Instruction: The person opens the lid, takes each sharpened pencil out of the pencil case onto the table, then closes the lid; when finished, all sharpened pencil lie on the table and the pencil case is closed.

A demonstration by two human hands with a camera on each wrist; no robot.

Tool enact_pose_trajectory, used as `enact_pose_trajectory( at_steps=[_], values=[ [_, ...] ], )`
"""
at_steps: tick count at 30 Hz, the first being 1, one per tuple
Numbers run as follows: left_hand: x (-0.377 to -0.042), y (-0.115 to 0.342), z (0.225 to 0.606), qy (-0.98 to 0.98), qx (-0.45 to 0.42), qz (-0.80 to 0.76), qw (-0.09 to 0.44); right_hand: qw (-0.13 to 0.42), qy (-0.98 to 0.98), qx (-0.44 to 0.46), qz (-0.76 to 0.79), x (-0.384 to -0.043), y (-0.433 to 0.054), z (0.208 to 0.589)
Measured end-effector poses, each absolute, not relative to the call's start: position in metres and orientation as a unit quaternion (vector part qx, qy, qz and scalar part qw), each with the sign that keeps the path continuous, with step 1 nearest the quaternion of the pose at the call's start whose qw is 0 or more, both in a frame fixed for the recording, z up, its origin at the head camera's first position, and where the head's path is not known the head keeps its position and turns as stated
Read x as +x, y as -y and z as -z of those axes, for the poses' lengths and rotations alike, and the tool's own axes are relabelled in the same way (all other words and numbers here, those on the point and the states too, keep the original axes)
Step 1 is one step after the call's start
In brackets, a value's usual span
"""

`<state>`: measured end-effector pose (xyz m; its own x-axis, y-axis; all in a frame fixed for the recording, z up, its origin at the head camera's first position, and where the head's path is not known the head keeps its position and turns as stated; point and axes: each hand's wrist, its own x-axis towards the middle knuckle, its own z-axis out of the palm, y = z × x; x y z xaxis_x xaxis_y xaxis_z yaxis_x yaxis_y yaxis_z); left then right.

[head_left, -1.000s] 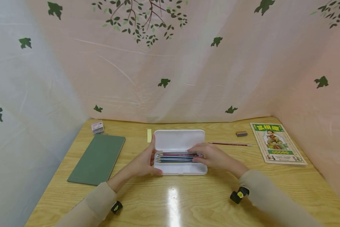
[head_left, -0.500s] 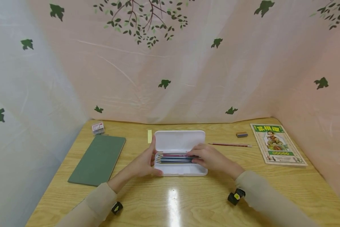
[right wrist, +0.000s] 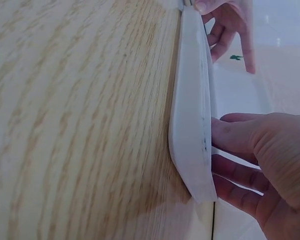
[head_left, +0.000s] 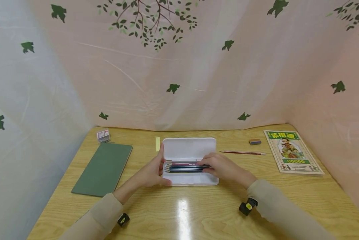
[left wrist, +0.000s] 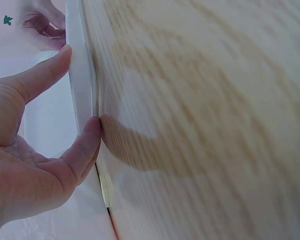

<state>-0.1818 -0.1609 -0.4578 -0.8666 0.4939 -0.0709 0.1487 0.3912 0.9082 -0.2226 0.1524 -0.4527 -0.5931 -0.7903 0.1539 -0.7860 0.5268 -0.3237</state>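
Observation:
A white pencil case (head_left: 194,180) lies open on the table in the head view, its lid (head_left: 189,148) tipped back. Several pencils (head_left: 182,168) lie side by side in its tray, tips to the left. My left hand (head_left: 150,171) grips the case's left end, thumb at the front edge and fingers at the back; the left wrist view shows fingertips against the white side wall. My right hand (head_left: 224,168) reaches over the right end, with thumb and fingers about the pencils' right ends. The case wall (right wrist: 192,110) hides those fingertips in the right wrist view.
A red pencil (head_left: 242,152) and a small eraser-like block (head_left: 255,142) lie to the right, before an illustrated booklet (head_left: 293,151). On the left are a green notebook (head_left: 102,170), a small clear box (head_left: 103,135) and a yellow paper strip (head_left: 157,144).
My right hand has shifted slightly left over the pencils, and its wrist has moved left too. The left hand and the case stay in place.

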Motion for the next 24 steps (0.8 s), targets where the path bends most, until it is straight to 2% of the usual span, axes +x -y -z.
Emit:
enact_pose_trajectory(
  at_steps=[16,24],
  values=[
    [-0.1838,0.1613,0.4591,-0.805,0.196,-0.531,0.176,0.026,-0.876,-0.451,0.171,-0.2225,-0.1454,0.4507],
    [-0.1837,0.1611,0.4579,-0.805,0.198,-0.530,0.176,0.010,-0.873,-0.458,0.167,-0.2235,-0.1442,0.4525]
  ],
)
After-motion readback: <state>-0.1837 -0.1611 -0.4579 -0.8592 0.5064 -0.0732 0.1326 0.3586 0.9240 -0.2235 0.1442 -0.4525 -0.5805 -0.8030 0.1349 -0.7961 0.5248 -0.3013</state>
